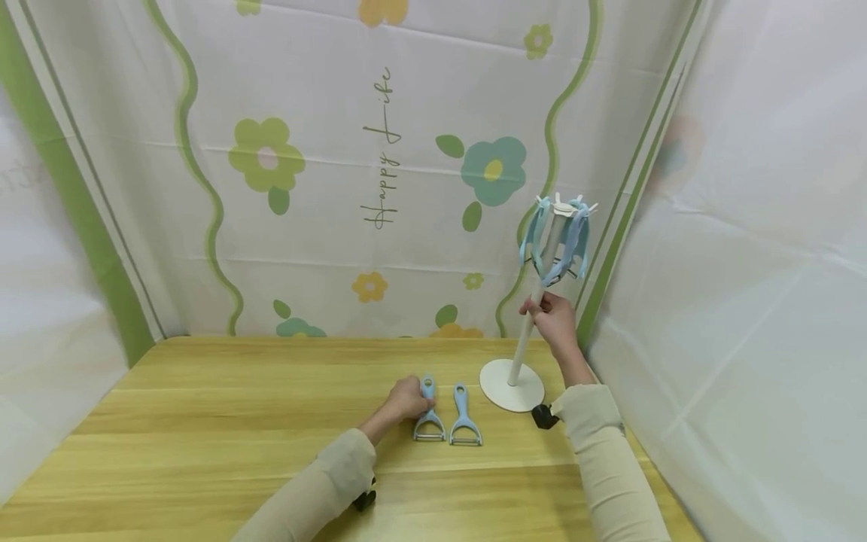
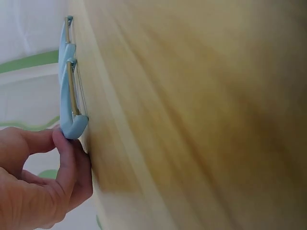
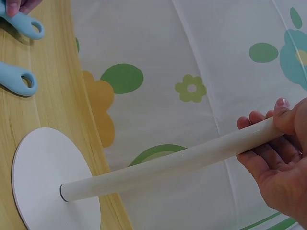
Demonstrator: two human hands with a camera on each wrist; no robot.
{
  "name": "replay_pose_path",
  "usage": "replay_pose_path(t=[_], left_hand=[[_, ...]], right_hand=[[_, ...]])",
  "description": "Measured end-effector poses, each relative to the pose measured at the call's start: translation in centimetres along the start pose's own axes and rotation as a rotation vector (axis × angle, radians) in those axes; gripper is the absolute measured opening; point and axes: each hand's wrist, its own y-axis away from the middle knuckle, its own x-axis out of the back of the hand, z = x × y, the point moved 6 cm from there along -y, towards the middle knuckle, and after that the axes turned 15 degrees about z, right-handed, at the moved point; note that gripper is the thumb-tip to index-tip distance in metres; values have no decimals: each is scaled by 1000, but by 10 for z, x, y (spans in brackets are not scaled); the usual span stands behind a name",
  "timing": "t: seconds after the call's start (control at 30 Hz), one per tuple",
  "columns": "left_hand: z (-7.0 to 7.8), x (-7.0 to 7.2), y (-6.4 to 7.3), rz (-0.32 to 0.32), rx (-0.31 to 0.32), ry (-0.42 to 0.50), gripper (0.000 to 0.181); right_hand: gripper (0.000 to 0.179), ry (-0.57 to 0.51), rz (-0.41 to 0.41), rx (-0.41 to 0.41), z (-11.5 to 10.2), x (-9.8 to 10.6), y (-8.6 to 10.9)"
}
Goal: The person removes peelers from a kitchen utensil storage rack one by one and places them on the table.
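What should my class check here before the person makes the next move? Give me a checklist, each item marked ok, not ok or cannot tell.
1. White stand steadied: ok, the right hand grips its pole.
2. Base supported: ok, it rests on the table.
3. Left peeler in grasp: ok, the left hand pinches its handle.
4. Right peeler separate: ok, it lies beside the other, not touching it.
5. A hand spare: not ok, both are occupied.
6. Free hook on the stand: cannot tell, the hanging utensils crowd the top.
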Motion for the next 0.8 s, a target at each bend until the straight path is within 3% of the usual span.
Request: replay_pose_path(t=[0.2, 0.6, 0.8], left_hand=[[4, 1, -1, 16, -45, -69, 30], [1, 0, 5, 7, -26, -43, 29], [2, 2, 3, -30, -15, -1, 26]], right_hand=[[22, 2, 4, 0, -1, 0, -1], [21, 11, -6, -8, 3, -1, 3], [23, 25, 4, 17, -1, 0, 1]])
